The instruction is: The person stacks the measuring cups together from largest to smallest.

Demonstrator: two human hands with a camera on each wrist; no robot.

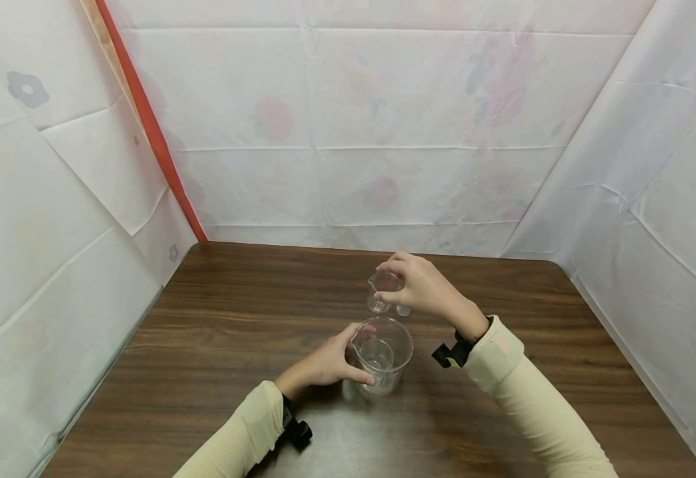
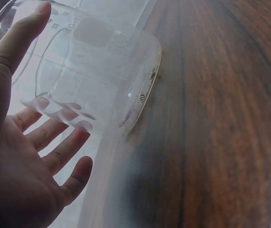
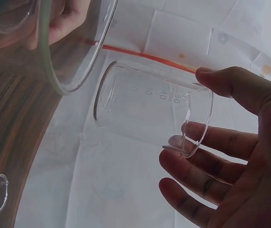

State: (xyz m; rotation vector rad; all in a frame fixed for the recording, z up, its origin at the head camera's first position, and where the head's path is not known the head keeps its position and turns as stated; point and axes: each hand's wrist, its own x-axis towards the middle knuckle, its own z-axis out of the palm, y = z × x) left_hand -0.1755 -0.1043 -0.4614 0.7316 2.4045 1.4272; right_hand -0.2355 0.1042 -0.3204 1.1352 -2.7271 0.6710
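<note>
Lifting a small beaker (image 3: 140,107) by its rim, the right hand (image 1: 422,285) pinches it between thumb and fingers, apparently off the table and just beyond the large beaker (image 1: 405,352). That vessel stands upright with an inner beaker (image 1: 378,353) inside; the left hand (image 1: 329,360) grasps its wall. From my remote seat, I judge the step as bringing glass toward glass — nesting, perhaps — so the next move would call for clearing the rim. Outward, a tiny glass (image 1: 404,310) stands on the brown table (image 1: 204,372).
</note>
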